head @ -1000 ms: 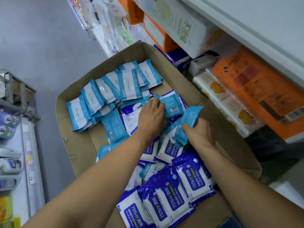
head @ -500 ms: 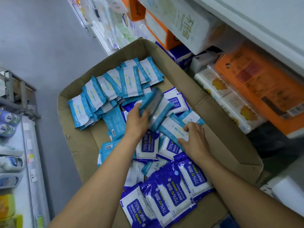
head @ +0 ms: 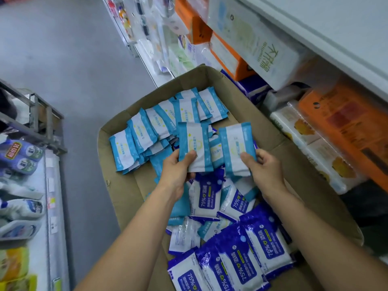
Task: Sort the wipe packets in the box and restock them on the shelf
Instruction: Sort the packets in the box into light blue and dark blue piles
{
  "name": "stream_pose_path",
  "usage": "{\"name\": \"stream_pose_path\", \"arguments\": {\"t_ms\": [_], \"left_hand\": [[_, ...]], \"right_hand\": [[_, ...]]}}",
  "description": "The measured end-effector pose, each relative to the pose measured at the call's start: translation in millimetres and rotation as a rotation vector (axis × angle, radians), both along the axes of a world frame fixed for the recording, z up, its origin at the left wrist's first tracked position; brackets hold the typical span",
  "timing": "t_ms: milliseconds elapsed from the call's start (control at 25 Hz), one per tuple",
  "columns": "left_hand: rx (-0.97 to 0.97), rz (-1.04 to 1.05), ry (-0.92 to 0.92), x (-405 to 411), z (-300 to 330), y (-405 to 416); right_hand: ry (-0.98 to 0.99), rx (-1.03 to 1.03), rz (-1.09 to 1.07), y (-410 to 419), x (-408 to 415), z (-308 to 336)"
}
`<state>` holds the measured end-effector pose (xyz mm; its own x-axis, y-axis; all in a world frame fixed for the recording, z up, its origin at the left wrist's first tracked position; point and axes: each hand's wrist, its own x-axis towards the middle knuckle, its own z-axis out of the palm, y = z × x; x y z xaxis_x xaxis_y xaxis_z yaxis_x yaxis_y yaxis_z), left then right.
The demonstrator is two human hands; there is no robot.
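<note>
Hands over cardboard box | left hand grips a light-blue wipe packet upright, thumb across its lower face | right hand pinches a second light-blue packet just beside it — both lifted above dark-blue 75% alcohol wipe packets lying in the box.
</note>
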<state>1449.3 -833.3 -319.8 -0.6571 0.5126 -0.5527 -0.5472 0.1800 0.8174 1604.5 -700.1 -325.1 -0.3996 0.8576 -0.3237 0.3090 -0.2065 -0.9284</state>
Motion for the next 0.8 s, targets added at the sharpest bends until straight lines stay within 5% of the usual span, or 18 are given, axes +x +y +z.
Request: {"name": "stream_pose_path", "arguments": {"t_ms": [480, 640, 800], "left_hand": [[-0.080, 0.160, 0.074, -103, 3, 68], [-0.318, 0.023, 0.246, -93, -4, 52], [-0.299, -0.102, 0.051, -73, -3, 52]], "right_hand": [[-0.030, -0.238, 0.066, 82, -159, 10], [-0.132, -0.086, 0.084, 69, -149, -5], [-0.193, 0.106, 0.125, 59, -136, -8]]}}
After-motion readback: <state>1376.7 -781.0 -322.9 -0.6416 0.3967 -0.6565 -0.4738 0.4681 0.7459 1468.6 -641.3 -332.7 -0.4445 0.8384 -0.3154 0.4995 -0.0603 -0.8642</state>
